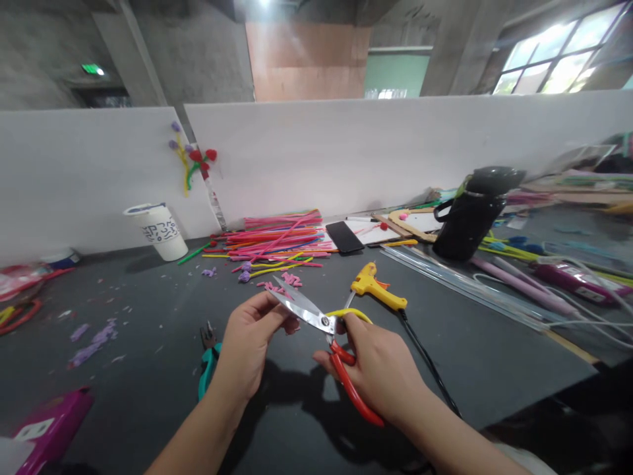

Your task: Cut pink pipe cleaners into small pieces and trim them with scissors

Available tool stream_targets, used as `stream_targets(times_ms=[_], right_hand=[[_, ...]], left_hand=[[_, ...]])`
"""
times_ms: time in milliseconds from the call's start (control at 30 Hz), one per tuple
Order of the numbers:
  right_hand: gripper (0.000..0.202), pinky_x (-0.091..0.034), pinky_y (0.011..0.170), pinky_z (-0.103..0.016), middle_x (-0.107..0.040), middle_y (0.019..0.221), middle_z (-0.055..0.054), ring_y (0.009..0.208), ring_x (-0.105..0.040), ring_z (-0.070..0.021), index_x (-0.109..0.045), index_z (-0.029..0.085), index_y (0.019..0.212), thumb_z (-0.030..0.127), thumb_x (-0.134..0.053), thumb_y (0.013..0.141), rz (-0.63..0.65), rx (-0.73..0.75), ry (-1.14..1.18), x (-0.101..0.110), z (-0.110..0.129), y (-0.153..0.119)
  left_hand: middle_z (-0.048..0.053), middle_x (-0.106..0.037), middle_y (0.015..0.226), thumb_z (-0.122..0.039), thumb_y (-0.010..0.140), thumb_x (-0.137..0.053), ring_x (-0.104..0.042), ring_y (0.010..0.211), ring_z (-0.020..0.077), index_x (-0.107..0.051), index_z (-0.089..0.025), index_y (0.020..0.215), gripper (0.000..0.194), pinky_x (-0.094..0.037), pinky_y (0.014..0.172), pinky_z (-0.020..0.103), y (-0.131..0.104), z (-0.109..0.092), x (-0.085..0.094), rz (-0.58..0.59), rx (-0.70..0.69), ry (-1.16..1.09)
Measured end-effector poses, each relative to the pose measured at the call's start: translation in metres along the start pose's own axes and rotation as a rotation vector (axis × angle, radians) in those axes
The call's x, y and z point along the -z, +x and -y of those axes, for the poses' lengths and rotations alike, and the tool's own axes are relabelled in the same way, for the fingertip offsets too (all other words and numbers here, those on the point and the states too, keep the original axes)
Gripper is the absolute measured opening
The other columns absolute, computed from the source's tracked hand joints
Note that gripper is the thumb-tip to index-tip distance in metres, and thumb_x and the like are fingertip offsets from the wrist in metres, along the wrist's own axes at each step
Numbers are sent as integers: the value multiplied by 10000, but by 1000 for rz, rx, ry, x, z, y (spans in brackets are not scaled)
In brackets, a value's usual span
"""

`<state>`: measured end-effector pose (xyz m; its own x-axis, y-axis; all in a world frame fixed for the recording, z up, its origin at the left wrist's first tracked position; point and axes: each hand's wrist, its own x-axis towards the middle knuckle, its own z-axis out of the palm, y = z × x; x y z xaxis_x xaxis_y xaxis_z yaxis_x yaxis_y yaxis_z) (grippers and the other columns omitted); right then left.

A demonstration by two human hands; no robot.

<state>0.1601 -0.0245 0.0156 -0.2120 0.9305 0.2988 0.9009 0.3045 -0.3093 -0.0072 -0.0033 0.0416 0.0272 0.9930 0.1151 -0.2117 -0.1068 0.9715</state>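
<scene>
My right hand (378, 359) is closed around the red handles of a pair of scissors (301, 309). The silver blades are slightly apart and point up to the left. A bent yellow pipe cleaner (353, 313) shows at the right fingers, behind the scissor pivot. My left hand (252, 336) has thumb and fingers pinched together beside the blade tips; what lies in the pinch is hidden. Just beyond the blades, short pink pipe cleaner pieces (291, 280) lie on the dark table (163, 369). Purple-tipped yellow stems (277, 266) lie behind them.
A yellow glue gun (378, 287) with a black cord lies right of the scissors; teal-handled pliers (205, 369) lie left. Behind are pink pipe cleaners (277, 237), a phone (345, 237), a white cup (161, 231) and a black flask (472, 214). Clear sticks (465, 287) lie right.
</scene>
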Motion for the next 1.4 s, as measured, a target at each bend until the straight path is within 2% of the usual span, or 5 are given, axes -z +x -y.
stream_targets(times_ms=[667, 1000, 1167, 1300, 1400], right_hand=[[380, -230, 430, -225, -557, 540, -2, 461, -526, -151, -475, 183, 714, 551, -388, 757, -45, 46, -60, -1, 1, 0], [343, -207, 430, -231, -535, 508, 7, 450, -513, -146, -460, 199, 657, 524, -406, 755, -53, 5, -79, 1, -5, 1], [238, -256, 441, -218, -494, 504, 38, 458, -467, -132, -427, 210, 682, 439, -485, 712, -11, -93, 147, 3, -4, 3], [150, -318, 439, -195, -437, 528, 52, 468, -426, -100, -410, 204, 625, 310, -465, 715, 71, -160, 602, 6, 2, 7], [105, -367, 430, -189, -437, 555, 48, 463, -422, -87, -459, 190, 666, 288, -461, 704, 105, -267, 916, 11, 8, 11]], left_hand=[[-25, -569, 557, -157, 673, -573, -485, 517, 76, -624, -142, 679, 53, -388, 532, 187, -1, -3, 0, -13, 20, -1], [-19, -568, 573, -206, 684, -584, -486, 535, 85, -618, -142, 703, 75, -406, 543, 198, 1, -5, 3, -39, -27, 132], [-27, -551, 525, -227, 662, -598, -493, 511, 92, -565, -144, 643, 91, -414, 551, 213, 0, -8, -1, -72, 18, 200], [-25, -540, 534, -236, 673, -570, -493, 526, 103, -553, -156, 642, 87, -404, 546, 212, -4, -2, -6, 40, 23, 327], [-22, -540, 560, -242, 686, -541, -503, 543, 115, -565, -170, 664, 79, -400, 551, 220, -8, 5, -10, 144, 3, 463]])
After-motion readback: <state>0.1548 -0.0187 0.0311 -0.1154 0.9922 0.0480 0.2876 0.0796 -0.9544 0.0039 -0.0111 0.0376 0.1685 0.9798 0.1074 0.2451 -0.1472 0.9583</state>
